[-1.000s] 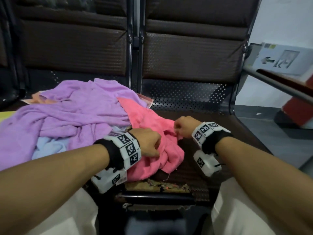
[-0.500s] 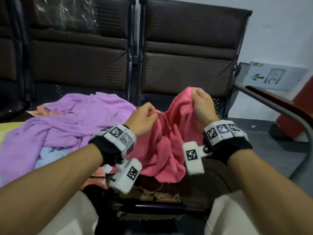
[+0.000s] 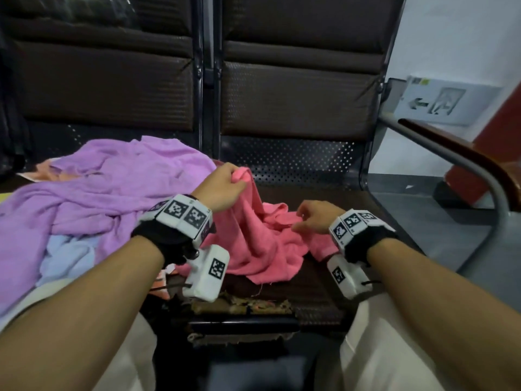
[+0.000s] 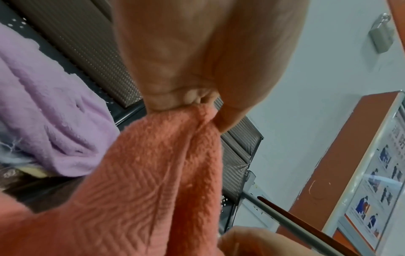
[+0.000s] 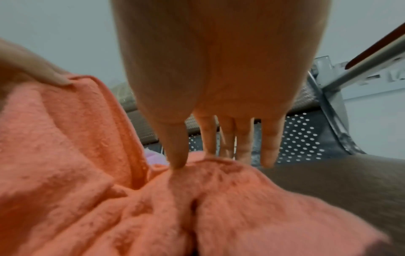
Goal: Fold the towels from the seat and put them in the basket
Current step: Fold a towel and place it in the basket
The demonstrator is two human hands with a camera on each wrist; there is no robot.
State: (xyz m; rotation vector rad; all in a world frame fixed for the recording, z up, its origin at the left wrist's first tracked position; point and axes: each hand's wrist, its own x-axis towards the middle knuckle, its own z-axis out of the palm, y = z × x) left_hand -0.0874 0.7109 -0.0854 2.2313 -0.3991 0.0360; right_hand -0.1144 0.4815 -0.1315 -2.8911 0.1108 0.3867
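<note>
- Surface: a dark brown padded seat (image 3: 324,280) in a row of waiting-room chairs, with perforated metal behind the cushion and a worn, frayed front edge.
- Room: a pale wall to the right carried a grey sign (image 3: 439,101) with an arrow and a running figure. A curved metal armrest (image 3: 462,165) with a wooden top bounded the seat on the right.
- The pink towel (image 3: 262,244) lay crumpled on the seat, one part lifted and the rest spread over the cushion toward its front edge.
- A purple towel (image 3: 93,193) was heaped on the neighbouring seat to the left, touching the pink one; a light blue cloth (image 3: 67,252) showed beneath it.
- The left hand (image 3: 222,184) was raised above the seat, fingers and thumb pinched tight on a bunched corner of the pink towel, which hung down from the grip (left wrist view (image 4: 190,102)).
- The right hand (image 3: 315,218) was low, well apart from the left hand, resting over the pink towel. In the right wrist view its fingers (image 5: 241,138) pointed down, nearly straight, thumb tip touching a fold. Whether the thumb and forefinger pinched the cloth could not be told.
- The basket was out of view.
</note>
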